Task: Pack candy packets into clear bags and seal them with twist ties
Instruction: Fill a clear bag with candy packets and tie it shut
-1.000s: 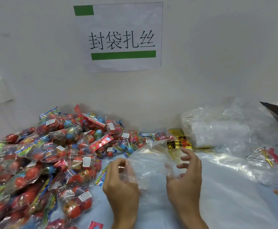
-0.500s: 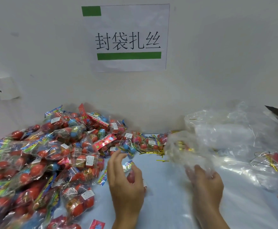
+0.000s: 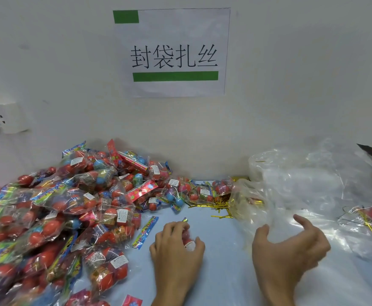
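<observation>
Candy packets: glossy clear plastic film w/ small matt white paper labels; shiny red and blue balls are seen inside. Twist ties: metallic gold foil, v. reflective. Clear bag: thin crinkled transparent plastic, glare is caught on the folds. Stack of bags: same film, looks milky where layered. Table: smooth pale blue surface, soft sheen. Wall sign: matt white paper. Wall: matt, painted.

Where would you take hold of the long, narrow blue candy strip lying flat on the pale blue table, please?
Pinch the long narrow blue candy strip across its width near the middle, coming from above. It lies flat and diagonal, apart from the candy pile, with bare pale blue table on its right side, near the left hand.
</observation>
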`<state>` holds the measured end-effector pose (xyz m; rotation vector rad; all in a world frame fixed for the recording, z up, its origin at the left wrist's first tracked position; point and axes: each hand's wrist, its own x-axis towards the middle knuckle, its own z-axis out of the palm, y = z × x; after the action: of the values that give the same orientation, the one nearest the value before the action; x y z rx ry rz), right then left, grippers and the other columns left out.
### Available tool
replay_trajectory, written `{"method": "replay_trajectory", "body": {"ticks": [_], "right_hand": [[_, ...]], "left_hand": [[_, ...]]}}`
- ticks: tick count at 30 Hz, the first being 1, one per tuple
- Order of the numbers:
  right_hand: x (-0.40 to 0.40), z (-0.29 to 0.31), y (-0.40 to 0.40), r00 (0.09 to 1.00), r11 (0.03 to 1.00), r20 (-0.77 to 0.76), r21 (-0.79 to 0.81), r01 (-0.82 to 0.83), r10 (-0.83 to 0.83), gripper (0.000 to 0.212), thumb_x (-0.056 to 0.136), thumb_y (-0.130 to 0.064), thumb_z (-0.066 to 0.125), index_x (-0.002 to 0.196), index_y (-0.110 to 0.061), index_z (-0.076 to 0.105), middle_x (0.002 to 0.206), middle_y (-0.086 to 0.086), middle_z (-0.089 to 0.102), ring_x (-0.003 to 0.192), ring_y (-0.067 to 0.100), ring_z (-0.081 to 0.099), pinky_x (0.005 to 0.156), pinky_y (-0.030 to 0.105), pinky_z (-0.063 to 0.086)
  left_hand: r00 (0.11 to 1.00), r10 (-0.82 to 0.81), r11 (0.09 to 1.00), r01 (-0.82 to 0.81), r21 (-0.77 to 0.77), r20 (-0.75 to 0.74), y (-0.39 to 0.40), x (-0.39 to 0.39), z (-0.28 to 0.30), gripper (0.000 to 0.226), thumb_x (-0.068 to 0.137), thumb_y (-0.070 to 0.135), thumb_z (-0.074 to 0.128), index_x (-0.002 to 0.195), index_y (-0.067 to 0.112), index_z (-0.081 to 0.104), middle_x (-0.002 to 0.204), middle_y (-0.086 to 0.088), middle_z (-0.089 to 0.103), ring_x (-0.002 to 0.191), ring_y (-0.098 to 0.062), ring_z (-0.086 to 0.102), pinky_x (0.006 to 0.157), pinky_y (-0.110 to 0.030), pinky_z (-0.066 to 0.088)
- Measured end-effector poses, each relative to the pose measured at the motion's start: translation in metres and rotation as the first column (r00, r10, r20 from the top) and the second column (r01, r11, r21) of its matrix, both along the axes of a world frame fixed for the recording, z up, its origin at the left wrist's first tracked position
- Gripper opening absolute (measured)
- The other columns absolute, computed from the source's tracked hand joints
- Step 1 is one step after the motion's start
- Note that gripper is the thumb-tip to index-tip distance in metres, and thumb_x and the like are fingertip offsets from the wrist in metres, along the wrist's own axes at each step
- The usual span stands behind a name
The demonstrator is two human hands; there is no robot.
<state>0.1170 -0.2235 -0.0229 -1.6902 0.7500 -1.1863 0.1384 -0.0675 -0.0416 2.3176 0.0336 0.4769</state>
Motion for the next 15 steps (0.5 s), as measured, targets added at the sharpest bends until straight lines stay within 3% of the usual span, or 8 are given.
{"method": "replay_trajectory", "body": {"ticks": [2, 5, 7, 9, 10, 12, 14, 15], "right_hand": [[0.0, -0.002, 0.004, 0.997, 0.994, 0.068, -0.104, -0.011, 0.018, 0.043, 0.073, -0.012, 0.064, 0.116, -0.008, 0.057, 0.124, 0.02, 0.041, 0.12, 0.035, 0.038, 0.104, 0.052, 0.031], [0.001, -0.005, 0.017, 0.954, 0.931, 0.164, -0.311, -0.191, 0.25, 0.025, 0.078, 0.006, 0.063, 0.097, -0.011, 0.067, 0.102, 0.006, 0.051, 0.097, 0.025, 0.052, 0.084, 0.037, 0.049], [0.001, -0.006, 0.028, 0.87, 0.835, 0.126, -0.374, -0.403, 0.477, 0.031, 0.085, 0.006, 0.06, 0.098, -0.02, 0.068, 0.095, -0.004, 0.058, 0.086, 0.012, 0.059, 0.067, 0.019, 0.05], [0.001, -0.01, 0.04, 0.744, 0.734, 0.039, -0.209, -0.646, 0.667, 0.038, 0.091, -0.002, 0.066, 0.111, -0.034, 0.061, 0.107, -0.012, 0.061, 0.098, 0.004, 0.062, 0.066, 0.01, 0.049], [0.0, -0.012, 0.045, 0.671, 0.671, 0.023, -0.057, -0.739, 0.741, 0.042, 0.089, -0.013, 0.071, 0.118, -0.038, 0.054, 0.115, -0.016, 0.059, 0.104, -0.001, 0.061, 0.069, 0.008, 0.05], [0.001, -0.015, 0.05, 0.559, 0.541, 0.025, 0.219, -0.812, 0.829, 0.057, 0.077, -0.039, 0.075, 0.127, -0.039, 0.048, 0.122, -0.02, 0.06, 0.106, -0.005, 0.063, 0.08, 0.011, 0.052], [0.003, -0.017, 0.046, 0.502, 0.468, 0.038, 0.307, -0.829, 0.864, 0.064, 0.069, -0.043, 0.076, 0.129, -0.027, 0.059, 0.114, -0.01, 0.072, 0.101, 0.004, 0.07, 0.088, 0.024, 0.056], [0.005, -0.017, 0.044, 0.496, 0.457, 0.051, 0.319, -0.83, 0.867, 0.058, 0.072, -0.037, 0.078, 0.126, -0.02, 0.064, 0.107, -0.003, 0.076, 0.098, 0.011, 0.073, 0.087, 0.029, 0.058]], "left_hand": [[0.997, -0.015, 0.948, 0.037, -0.317, 0.071, -0.002, 0.001, 0.005, 0.014, 0.085, 0.023, 0.068, 0.093, 0.033, 0.061, 0.096, 0.017, 0.061, 0.095, -0.011, 0.06, 0.087, -0.032, 0.048], [0.998, -0.05, 0.665, 0.07, -0.743, 0.049, -0.001, 0.003, 0.016, 0.021, 0.093, 0.006, 0.06, 0.083, 0.023, 0.069, 0.078, 0.008, 0.069, 0.067, -0.005, 0.064, 0.06, -0.021, 0.054], [0.99, -0.139, 0.339, 0.042, -0.94, -0.006, 0.0, 0.005, 0.02, 0.024, 0.093, 0.007, 0.052, 0.081, 0.017, 0.07, 0.082, -0.005, 0.071, 0.07, -0.014, 0.066, 0.065, -0.03, 0.053], [0.945, -0.323, -0.061, 0.037, -0.997, 0.055, 0.0, 0.005, 0.024, 0.02, 0.086, 0.014, 0.049, 0.086, 0.009, 0.069, 0.091, -0.023, 0.068, 0.078, -0.032, 0.067, 0.073, -0.041, 0.054], [0.907, -0.409, -0.2, 0.019, -0.98, 0.101, 0.001, 0.004, 0.025, 0.024, 0.083, 0.018, 0.047, 0.088, 0.006, 0.068, 0.093, -0.027, 0.068, 0.079, -0.037, 0.068, 0.072, -0.044, 0.056], [0.838, -0.525, -0.312, -0.029, -0.95, 0.147, 0.0, 0.001, 0.024, 0.032, 0.08, 0.021, 0.043, 0.085, 0.006, 0.071, 0.093, -0.03, 0.069, 0.079, -0.041, 0.069, 0.069, -0.048, 0.059], [0.812, -0.568, -0.292, -0.047, -0.955, 0.133, -0.003, 0.002, 0.021, 0.035, 0.082, 0.023, 0.042, 0.081, 0.006, 0.073, 0.09, -0.029, 0.07, 0.075, -0.041, 0.07, 0.066, -0.049, 0.06], [0.823, -0.557, -0.234, -0.029, -0.972, 0.109, -0.005, 0.002, 0.022, 0.035, 0.083, 0.022, 0.042, 0.081, 0.007, 0.073, 0.089, -0.029, 0.07, 0.075, -0.04, 0.069, 0.066, -0.049, 0.059]]}}
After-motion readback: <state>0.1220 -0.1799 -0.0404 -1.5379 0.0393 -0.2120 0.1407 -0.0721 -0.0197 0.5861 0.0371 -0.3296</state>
